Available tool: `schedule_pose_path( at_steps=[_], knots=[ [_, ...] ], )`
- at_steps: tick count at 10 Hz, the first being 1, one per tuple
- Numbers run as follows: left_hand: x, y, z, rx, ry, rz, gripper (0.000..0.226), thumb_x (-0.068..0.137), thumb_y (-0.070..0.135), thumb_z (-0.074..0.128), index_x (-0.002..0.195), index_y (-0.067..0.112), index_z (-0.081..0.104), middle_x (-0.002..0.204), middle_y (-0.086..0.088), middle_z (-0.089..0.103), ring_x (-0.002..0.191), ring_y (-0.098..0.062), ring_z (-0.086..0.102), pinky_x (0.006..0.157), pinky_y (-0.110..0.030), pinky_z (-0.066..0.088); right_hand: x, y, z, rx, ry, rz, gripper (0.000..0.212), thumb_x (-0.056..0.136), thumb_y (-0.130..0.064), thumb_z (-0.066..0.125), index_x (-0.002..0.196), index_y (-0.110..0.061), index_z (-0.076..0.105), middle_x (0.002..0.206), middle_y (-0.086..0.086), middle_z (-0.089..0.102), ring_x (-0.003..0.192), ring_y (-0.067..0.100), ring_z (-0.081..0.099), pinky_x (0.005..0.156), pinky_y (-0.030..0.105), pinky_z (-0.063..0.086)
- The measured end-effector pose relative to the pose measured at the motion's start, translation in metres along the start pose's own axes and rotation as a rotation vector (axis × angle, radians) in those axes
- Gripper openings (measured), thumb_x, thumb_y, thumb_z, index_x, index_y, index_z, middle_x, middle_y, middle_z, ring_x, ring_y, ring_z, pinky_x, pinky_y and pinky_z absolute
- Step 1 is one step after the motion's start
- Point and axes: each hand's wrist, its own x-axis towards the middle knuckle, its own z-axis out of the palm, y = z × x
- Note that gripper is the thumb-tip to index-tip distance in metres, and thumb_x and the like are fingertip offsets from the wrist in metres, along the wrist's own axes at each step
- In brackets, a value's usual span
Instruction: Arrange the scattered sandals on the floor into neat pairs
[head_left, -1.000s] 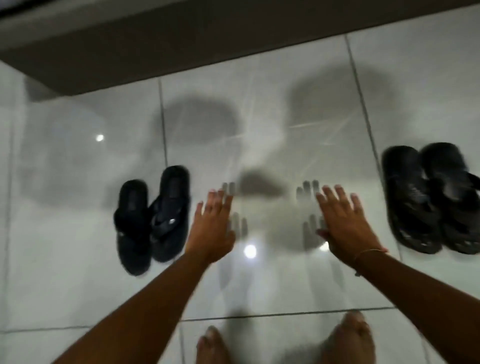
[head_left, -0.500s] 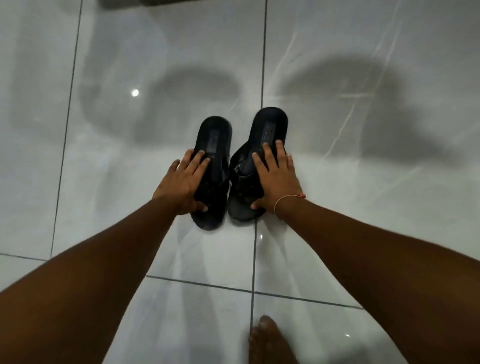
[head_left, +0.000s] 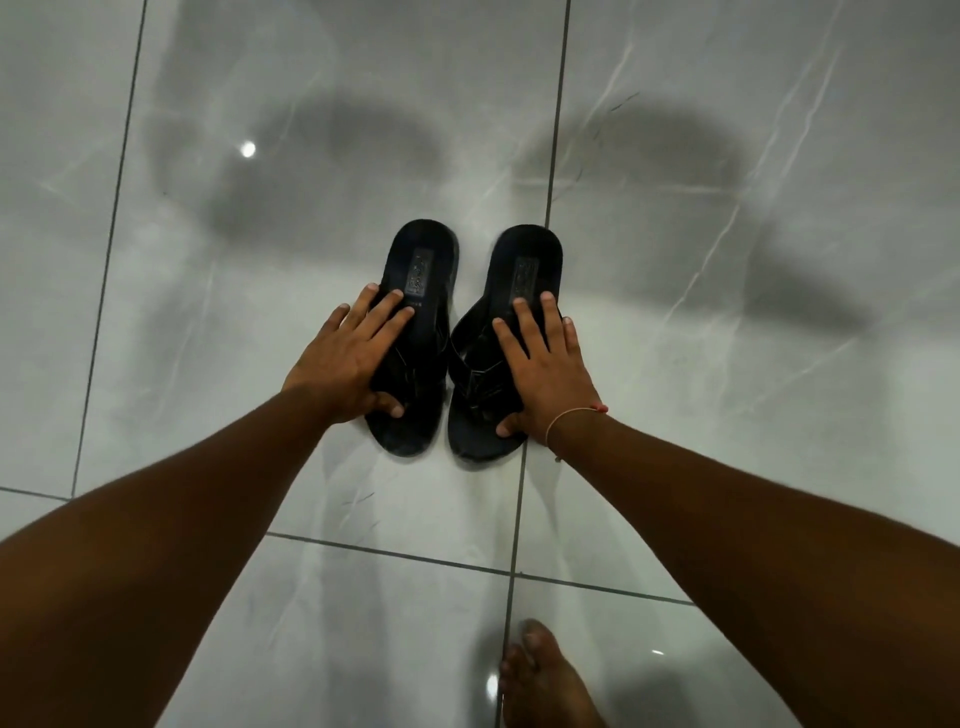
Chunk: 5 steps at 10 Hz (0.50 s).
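Note:
Two black flip-flop sandals lie side by side on the glossy grey floor tiles, heels pointing away from me. My left hand (head_left: 347, 359) lies flat over the strap part of the left sandal (head_left: 422, 260), thumb wrapped round its near edge. My right hand (head_left: 540, 367), with a thin bracelet at the wrist, presses on the right sandal (head_left: 531, 260) in the same way. A narrow gap separates the two sandals, and their toe ends are about level. My hands hide most of the straps.
A bare foot (head_left: 545, 680) stands on the tile at the bottom, just right of centre. Dark grout lines (head_left: 554, 156) cross the floor. Shadows and a light reflection (head_left: 248, 149) mark the tiles beyond the sandals.
A second ago both hands hovered empty between two pairs. The view then swung to the left pair, and now both hands rest on it; the two sandals sit straighter and more parallel.

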Motion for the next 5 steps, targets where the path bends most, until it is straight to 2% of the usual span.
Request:
schedule_pose_path(
  at_steps=[2,3,4,5],
  knots=[
    [0.001,0.002,-0.002,-0.034,-0.024,-0.001,0.129,0.058,0.055,0.085,0.153,0.02,0.005,0.165,-0.004,-0.001,0.15,-0.027,-0.011,0.121,-0.049,0.011,0.0,-0.003,-0.001,-0.018,-0.007,0.003,0.131,0.058,-0.053,0.084,0.152,-0.019,-0.001,0.162,0.013,-0.01,0.145,0.038,-0.021,0.119,0.054,-0.005],
    [0.001,0.003,-0.003,-0.02,-0.03,0.005,0.13,0.059,0.055,0.084,0.153,0.021,0.003,0.164,-0.006,-0.006,0.149,-0.028,-0.014,0.121,-0.049,0.007,-0.001,-0.004,-0.004,-0.06,-0.005,-0.001,0.132,0.058,-0.057,0.081,0.152,-0.019,-0.003,0.162,0.014,-0.009,0.145,0.039,-0.021,0.116,0.057,-0.009],
    [-0.003,0.004,-0.013,0.05,-0.073,-0.002,0.134,0.058,0.06,0.082,0.153,0.022,-0.005,0.163,-0.01,-0.015,0.148,-0.033,-0.018,0.121,-0.053,0.003,-0.008,-0.004,-0.013,-0.09,0.018,0.001,0.13,0.061,-0.066,0.073,0.151,-0.019,-0.008,0.162,0.011,-0.012,0.145,0.037,-0.021,0.113,0.064,-0.013],
    [-0.018,0.011,-0.029,0.054,-0.037,-0.052,0.13,0.063,0.061,0.075,0.152,0.018,-0.009,0.162,-0.014,-0.015,0.148,-0.035,-0.018,0.121,-0.055,0.004,-0.029,0.001,-0.03,-0.05,0.084,0.023,0.113,0.075,-0.072,0.055,0.152,-0.018,-0.007,0.162,0.01,-0.013,0.146,0.034,-0.021,0.115,0.063,-0.008]
  ],
)
